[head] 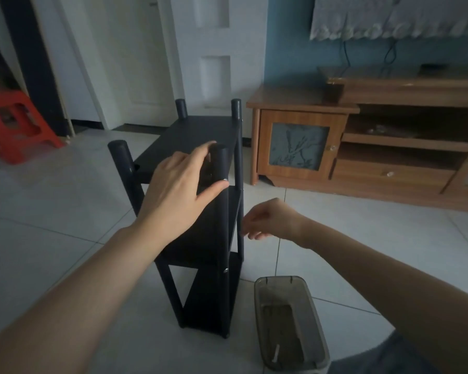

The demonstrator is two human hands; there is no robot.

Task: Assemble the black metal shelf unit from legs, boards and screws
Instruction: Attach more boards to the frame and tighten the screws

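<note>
Head view, left hand (179,184) gripping shelf unit (200,211) near leg (222,163), right hand (270,221) loosely curled, holding nothing visible

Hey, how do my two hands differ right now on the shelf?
The left hand grips the near top post of the shelf unit, fingers wrapped around it; the right hand sits lower, fingers pinched at a side leg beside the middle board. Both touch the same black frame.

A matt black finish is shown by the shelf unit (200,211), with a shiny metal screw head (224,180) at its near leg. At 5 o'clock a translucent grey plastic tray (289,322) is seen; glossy pale tiles (52,201) cover the floor, and at 2 o'clock a wood-grain cabinet (362,136) with a smooth sheen stands.
</note>
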